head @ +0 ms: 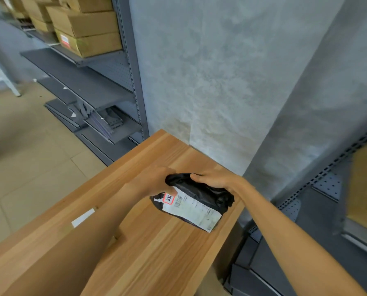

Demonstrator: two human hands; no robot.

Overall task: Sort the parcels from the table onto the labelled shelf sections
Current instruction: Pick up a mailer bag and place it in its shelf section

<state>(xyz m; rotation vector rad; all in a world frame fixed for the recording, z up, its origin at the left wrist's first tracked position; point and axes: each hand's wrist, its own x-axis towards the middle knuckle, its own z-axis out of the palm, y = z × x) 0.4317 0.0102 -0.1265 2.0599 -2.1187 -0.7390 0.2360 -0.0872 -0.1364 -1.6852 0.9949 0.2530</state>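
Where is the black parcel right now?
In the head view, the black parcel sits near the table's far right corner, gripped by the left hand and right hand.

A mottled grey concrete wall (221,82) is filling the middle of the view, meeting a second grey wall (319,92) at a corner. Beige floor tiles (28,150) are spreading across the left, where a white metal leg (3,73) is standing. Soft, even light is falling over everything.
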